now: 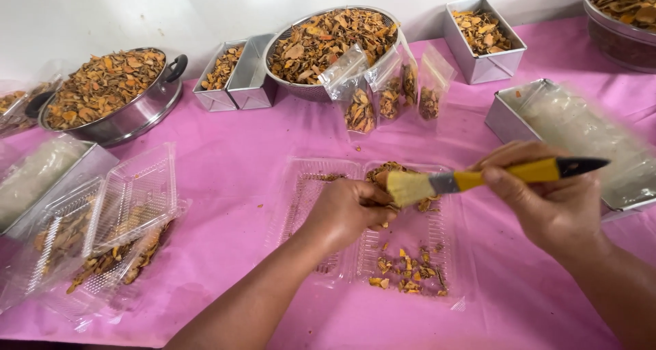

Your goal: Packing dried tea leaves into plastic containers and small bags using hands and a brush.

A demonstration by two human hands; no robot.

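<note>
My right hand (555,203) grips a paintbrush (471,180) with a yellow handle, black tip and pale bristles, held level over an open clear plastic clamshell box (383,254). My left hand (348,210) rests in the box, fingers closed on a clump of dried orange-brown slices (389,172) next to the bristles. More dried slices (406,271) lie scattered in the near end of the right tray. The box sits on a pink tablecloth (232,158).
Three small clear pouches (386,93) of slices stand behind the box. A mesh bowl (328,42), a steel pan (109,93) and metal tins (482,35) hold more slices. Filled clamshell boxes (102,234) are stacked left; a tin of plastic bags (581,135) sits right.
</note>
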